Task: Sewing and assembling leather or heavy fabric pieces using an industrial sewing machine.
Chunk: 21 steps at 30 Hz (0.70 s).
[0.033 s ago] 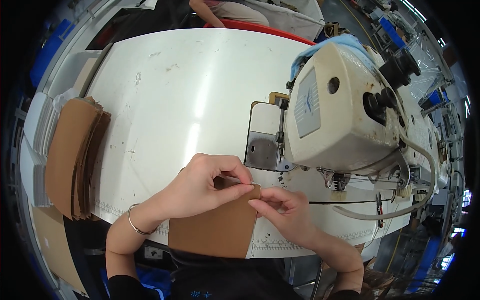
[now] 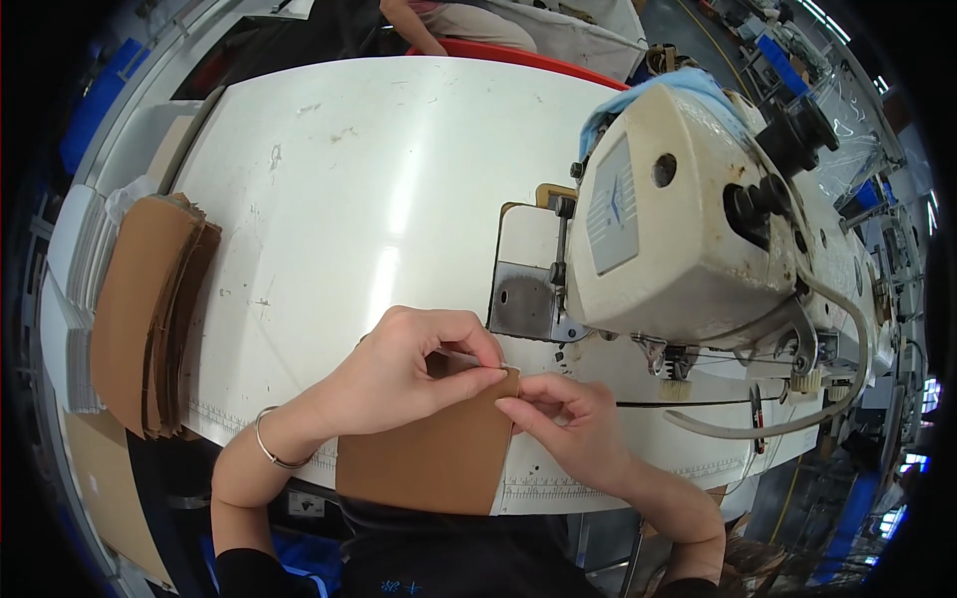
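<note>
A flat brown piece of fabric or leather-like sheet (image 2: 424,468) lies at the table's near edge and hangs slightly over it. My left hand (image 2: 404,374) pinches its upper right corner between thumb and forefinger. Close beside it, my right hand (image 2: 563,419) grips the right edge of the same piece with thumb and bent fingers. Both hands are closed, their fingertips almost touching at the corner. Whether the piece has more than one layer I cannot tell. To the right of my hands stands a cream sewing machine (image 2: 688,219), its metal plate (image 2: 528,299) just beyond them.
A stack of brown pieces (image 2: 150,309) sits on the left, next to white stacked sheets (image 2: 75,289). Small dark-handled snips (image 2: 758,414) lie at the right. A grey hose (image 2: 847,369) loops below the machine head. Another person (image 2: 459,25) is beyond the table's far edge.
</note>
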Tool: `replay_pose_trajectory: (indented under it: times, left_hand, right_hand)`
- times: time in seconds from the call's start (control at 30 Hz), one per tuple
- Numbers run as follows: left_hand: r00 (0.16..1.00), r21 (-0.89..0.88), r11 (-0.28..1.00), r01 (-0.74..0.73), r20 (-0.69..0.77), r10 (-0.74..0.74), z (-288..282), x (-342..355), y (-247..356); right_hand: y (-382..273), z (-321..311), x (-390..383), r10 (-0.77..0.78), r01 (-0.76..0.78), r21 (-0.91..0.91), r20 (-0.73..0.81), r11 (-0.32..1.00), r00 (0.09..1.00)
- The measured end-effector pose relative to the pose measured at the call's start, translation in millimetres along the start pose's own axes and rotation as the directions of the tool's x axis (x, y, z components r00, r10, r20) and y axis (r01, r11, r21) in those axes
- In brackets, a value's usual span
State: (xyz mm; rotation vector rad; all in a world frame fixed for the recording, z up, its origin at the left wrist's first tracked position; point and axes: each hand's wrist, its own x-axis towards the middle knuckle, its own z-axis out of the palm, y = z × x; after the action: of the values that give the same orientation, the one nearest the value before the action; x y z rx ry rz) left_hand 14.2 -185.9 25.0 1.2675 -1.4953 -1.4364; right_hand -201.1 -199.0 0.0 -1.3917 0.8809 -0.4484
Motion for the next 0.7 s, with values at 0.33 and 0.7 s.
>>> replay_pose_trajectory:
  times: [0.33, 0.7]
  left_hand:
    - [1.000, -0.034, 0.999, 0.011, 0.010, -0.011, 4, -1, -2]
    - [0.996, -0.030, 0.997, 0.076, 0.044, -0.075, 10, 21, -6]
  right_hand:
    - [-4, -1, -2, -0.012, 0.011, -0.055, -0.007, 0.998, 1.000]
    - [16, -27, -9, -0.663, 0.611, -0.701, 0.658, -0.368, 0.357]
